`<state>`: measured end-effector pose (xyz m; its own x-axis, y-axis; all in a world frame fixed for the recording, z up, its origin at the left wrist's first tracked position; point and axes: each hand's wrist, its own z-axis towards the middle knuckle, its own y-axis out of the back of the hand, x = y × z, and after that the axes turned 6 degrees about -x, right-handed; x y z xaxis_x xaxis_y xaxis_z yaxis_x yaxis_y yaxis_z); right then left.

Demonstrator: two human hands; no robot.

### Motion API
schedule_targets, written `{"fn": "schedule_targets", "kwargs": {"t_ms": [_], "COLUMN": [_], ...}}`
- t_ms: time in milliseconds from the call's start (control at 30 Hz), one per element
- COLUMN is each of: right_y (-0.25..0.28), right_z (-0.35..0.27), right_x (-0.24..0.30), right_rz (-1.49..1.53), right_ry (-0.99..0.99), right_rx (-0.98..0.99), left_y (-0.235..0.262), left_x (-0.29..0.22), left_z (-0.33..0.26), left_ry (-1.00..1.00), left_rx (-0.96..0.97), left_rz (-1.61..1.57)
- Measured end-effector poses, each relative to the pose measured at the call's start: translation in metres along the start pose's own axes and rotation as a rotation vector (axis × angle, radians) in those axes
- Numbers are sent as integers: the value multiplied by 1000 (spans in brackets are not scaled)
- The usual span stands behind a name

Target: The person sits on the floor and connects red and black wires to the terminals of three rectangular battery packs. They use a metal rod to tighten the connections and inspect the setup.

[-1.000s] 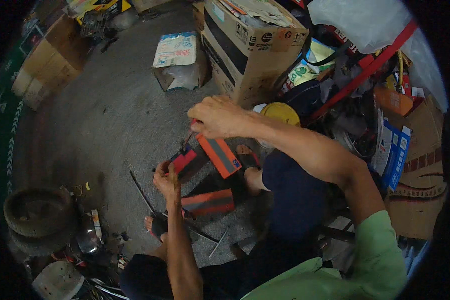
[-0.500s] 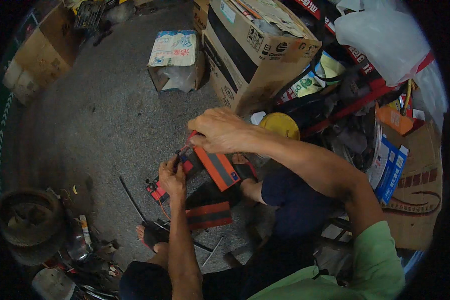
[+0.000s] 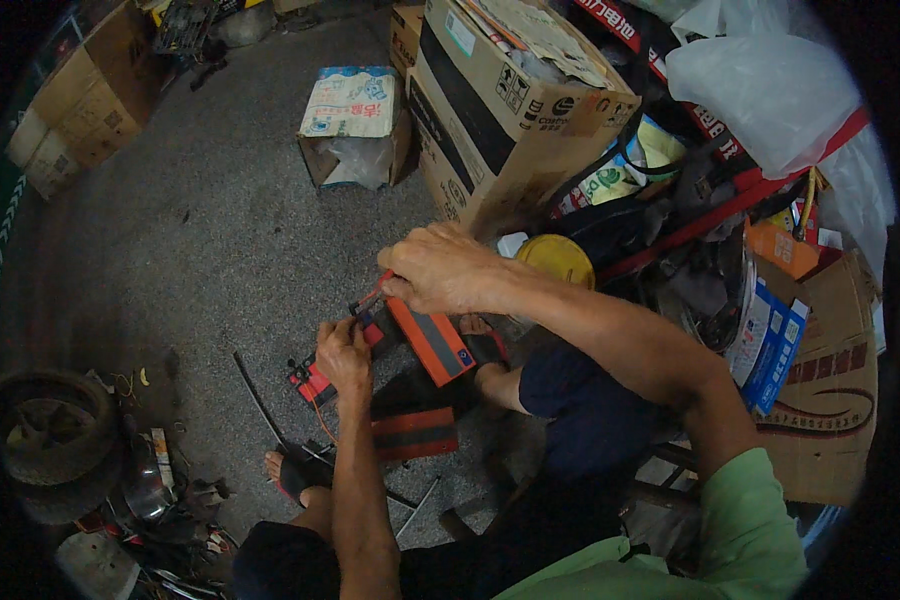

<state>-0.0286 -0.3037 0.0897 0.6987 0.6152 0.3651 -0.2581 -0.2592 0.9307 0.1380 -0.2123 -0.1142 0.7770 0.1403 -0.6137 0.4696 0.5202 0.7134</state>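
Note:
My right hand (image 3: 435,268) is closed with its fingertips pinched on a thin red wire (image 3: 372,297), just past the upper end of an orange block with a grey stripe (image 3: 432,340), which resembles a battery. The wire runs toward my left hand (image 3: 343,355), whose fingers are bent down over a red and black block (image 3: 313,384) on the floor. What those fingers grip is hidden beneath them. From that block a thin orange wire (image 3: 322,422) trails down beside my left wrist. A second orange and grey block (image 3: 415,433) lies nearer me, partly behind my left forearm.
A dark rod (image 3: 255,392) lies left of my left foot. Far left stand stacked tyres (image 3: 55,440) among loose parts. Ahead are a small open carton (image 3: 355,130) and a tall box (image 3: 515,110). A yellow round lid (image 3: 558,262) sits close to my right forearm, with clutter beyond.
The view has shifted slightly. Both hands stay in nearly the same place, and the blocks have not visibly moved on the floor.

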Motion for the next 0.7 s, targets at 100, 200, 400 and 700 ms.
{"fn": "schedule_targets", "kwargs": {"t_ms": [100,200,400,700], "right_y": [6,7,-2,-3], "right_z": [1,4,4,6], "right_x": [2,0,4,30], "right_rz": [-32,1,49,-160], "right_ry": [-10,-26,63,345], "right_rx": [80,103,14,-1], "left_y": [0,-5,-3,1], "left_x": [1,7,4,1], "left_z": [-3,-8,-8,-8], "left_ry": [-66,-96,-40,2], "left_rx": [-13,-50,-38,-22], "left_rz": [-13,-44,-73,-77]}}
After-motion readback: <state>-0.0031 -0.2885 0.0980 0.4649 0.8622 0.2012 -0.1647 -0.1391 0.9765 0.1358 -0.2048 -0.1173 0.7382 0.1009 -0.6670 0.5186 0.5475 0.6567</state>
